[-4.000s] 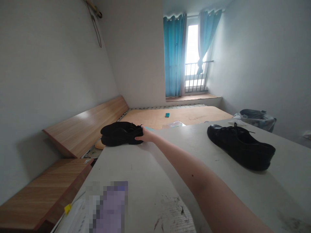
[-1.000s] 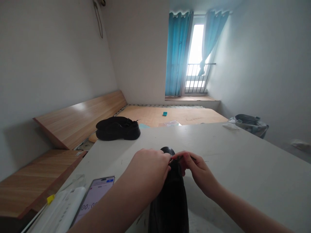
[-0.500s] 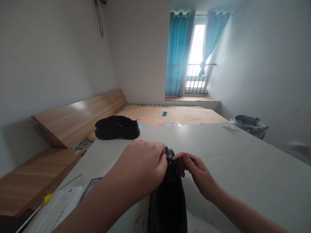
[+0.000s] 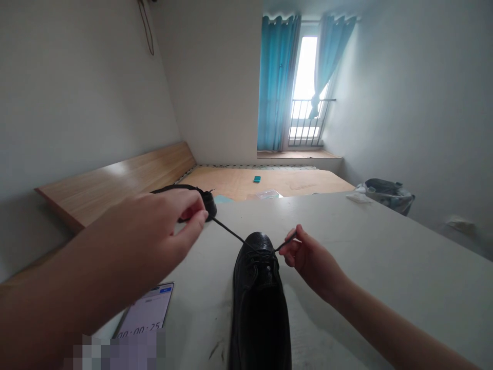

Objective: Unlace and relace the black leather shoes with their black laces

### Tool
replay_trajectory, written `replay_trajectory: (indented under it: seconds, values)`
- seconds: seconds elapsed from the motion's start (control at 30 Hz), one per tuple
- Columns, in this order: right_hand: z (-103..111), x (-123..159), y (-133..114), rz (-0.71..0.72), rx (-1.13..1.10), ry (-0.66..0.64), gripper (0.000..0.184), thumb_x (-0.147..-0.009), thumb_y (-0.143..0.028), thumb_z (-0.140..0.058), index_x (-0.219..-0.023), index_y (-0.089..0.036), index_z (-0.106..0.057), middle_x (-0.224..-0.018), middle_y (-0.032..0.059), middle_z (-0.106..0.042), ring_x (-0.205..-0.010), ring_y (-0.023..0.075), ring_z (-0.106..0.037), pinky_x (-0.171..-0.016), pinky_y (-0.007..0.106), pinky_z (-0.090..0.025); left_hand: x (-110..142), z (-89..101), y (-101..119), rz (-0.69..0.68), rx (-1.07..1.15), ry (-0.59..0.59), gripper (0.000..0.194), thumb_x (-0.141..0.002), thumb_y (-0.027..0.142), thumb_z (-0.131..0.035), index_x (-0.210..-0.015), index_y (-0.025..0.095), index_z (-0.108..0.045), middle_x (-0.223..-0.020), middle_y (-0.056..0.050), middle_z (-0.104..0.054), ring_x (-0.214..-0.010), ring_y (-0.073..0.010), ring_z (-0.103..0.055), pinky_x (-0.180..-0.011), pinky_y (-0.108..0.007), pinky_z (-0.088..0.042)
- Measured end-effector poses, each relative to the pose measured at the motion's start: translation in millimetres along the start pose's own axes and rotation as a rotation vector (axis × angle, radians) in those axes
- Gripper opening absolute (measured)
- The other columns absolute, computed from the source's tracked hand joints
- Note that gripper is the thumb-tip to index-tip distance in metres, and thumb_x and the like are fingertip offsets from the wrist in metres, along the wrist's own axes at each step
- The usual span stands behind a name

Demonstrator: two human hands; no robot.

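Note:
A black lace-up shoe point(image 4: 256, 298) stands on the white table, its toe pointing away from me and its opening towards me. My left hand point(image 4: 169, 226) pinches one end of the black shoelace point(image 4: 230, 228), which runs taut up and left from the eyelets. Between the thumb and fingers of my right hand point(image 4: 308, 257) is the lace's other, shorter end, just right of the toe. The second black shoe point(image 4: 210, 205) sits at the table's far left, partly hidden behind my left hand.
A phone point(image 4: 148, 311) showing a timer lies on the white table point(image 4: 370, 267) beneath my left forearm. Beyond the table are a wooden bed board point(image 4: 308, 180) and a small teal item point(image 4: 257, 179). A lined bin point(image 4: 391, 195) stands at the far right.
My left hand has moved left and up from the shoe, drawing its lace end out long. My right hand stays near the eyelets. The shoe's front now shows.

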State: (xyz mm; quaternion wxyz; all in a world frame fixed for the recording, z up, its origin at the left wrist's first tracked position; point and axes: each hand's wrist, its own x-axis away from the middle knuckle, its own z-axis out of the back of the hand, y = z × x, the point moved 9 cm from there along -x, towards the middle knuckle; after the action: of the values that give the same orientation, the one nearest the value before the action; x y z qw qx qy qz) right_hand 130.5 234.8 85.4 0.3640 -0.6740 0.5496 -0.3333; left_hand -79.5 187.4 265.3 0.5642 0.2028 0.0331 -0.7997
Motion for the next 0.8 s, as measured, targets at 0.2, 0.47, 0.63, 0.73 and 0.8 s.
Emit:
replay_trajectory:
  seconds: [0.2, 0.47, 0.63, 0.73, 0.8]
  values:
    - [-30.7, 17.2, -0.9, -0.061, 0.034, -0.271, 0.038, -0.080, -0.054, -0.066, -0.067, -0.018, -0.061, -0.063, 0.0004, -0.064, -0.052, 0.0106, -0.053, -0.055, 0.024, -0.039, 17.9, -34.0, 47.1, -0.146, 0.276, -0.333, 0.028, -0.094, 0.049, -0.042, -0.095, 0.034, -0.066, -0.091, 0.005, -0.068, -0.086, -0.0176, -0.061, -0.068, -0.027, -0.043]
    - [-56.0, 45.9, -2.1, -0.129, 0.238, -0.658, 0.045, -0.077, -0.062, -0.064, -0.077, -0.017, -0.072, -0.059, 0.0060, -0.066, -0.052, 0.0150, -0.057, -0.050, 0.025, -0.037, 18.2, -90.3, 60.5, -0.216, -0.005, -0.492, 0.030, -0.090, 0.015, -0.043, -0.107, 0.020, -0.067, -0.107, -0.010, -0.067, -0.102, -0.0263, -0.060, -0.091, -0.041, -0.044]
    - [-48.0, 30.3, -5.9, -0.065, 0.245, -0.489, 0.045, -0.075, -0.063, -0.061, -0.077, -0.018, -0.069, -0.054, 0.0030, -0.061, -0.046, 0.0127, -0.049, -0.047, 0.024, -0.032, 14.9, -100.8, 67.0, -0.257, -0.008, -0.433, 0.029, -0.088, 0.014, -0.041, -0.107, 0.016, -0.064, -0.113, -0.013, -0.060, -0.106, -0.0274, -0.056, -0.096, -0.045, -0.043]
    - [-40.1, 21.5, -9.2, 0.013, 0.242, -0.381, 0.034, -0.080, -0.051, -0.059, -0.077, -0.017, -0.065, -0.054, -0.0006, -0.053, -0.048, 0.0111, -0.042, -0.049, 0.024, -0.031, 17.4, -100.7, 69.4, -0.275, 0.030, -0.440, 0.028, -0.085, 0.015, -0.044, -0.105, 0.017, -0.063, -0.112, -0.012, -0.059, -0.107, -0.0271, -0.054, -0.096, -0.044, -0.043]
    - [-35.5, 18.4, -11.2, 0.056, 0.249, -0.336, 0.028, -0.083, -0.044, -0.057, -0.076, -0.017, -0.064, -0.056, -0.0018, -0.049, -0.052, 0.0108, -0.040, -0.052, 0.025, -0.031, 19.9, -102.9, 68.1, -0.262, 0.033, -0.461, 0.029, -0.083, 0.016, -0.047, -0.107, 0.015, -0.062, -0.113, -0.013, -0.059, -0.110, -0.0285, -0.053, -0.097, -0.045, -0.043]
